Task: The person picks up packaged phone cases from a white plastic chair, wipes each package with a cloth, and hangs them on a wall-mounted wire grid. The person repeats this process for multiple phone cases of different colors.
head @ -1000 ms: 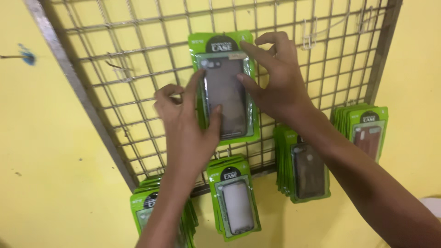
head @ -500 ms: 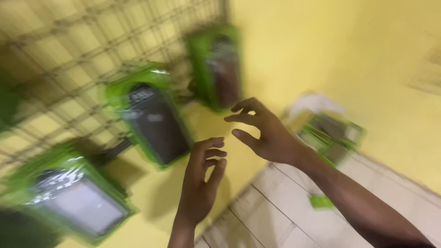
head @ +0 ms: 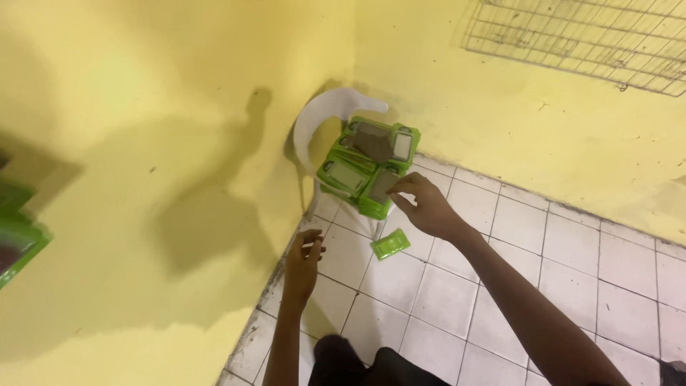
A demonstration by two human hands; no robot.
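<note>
View has swung off the wire rack where both hands were seating a green phone-case pack a second ago; now it looks down into a floor corner. Hands left the rack with nothing in them, so that pack is hung and the reach has gone to the supply pile.

Far left edge: blurred green packs [head: 16,239] on the yellow wall [head: 143,179], partly cut off.

Left hand [head: 304,266] hangs low near the wall base, fingers loosely curled, palm in, holding nothing and touching nothing. Near it only the white tiled floor [head: 586,300].

Centre: white plastic chair [head: 321,125] tucked into the corner, seat loaded with a pile of green packs [head: 368,164] stacked unevenly, some tilted. One loose pack [head: 391,244] lies flat on the floor just in front of the chair.

Right hand [head: 429,207] is stretched out over the near edge of the pile, fingertips [head: 401,194] bent down and touching the nearest pack; thumb and fingers partly closed but no pack lifted. Whether it really pinches yet, cannot tell.

Far right top: wire rack [head: 586,43] on the wall, this part bare.
</note>
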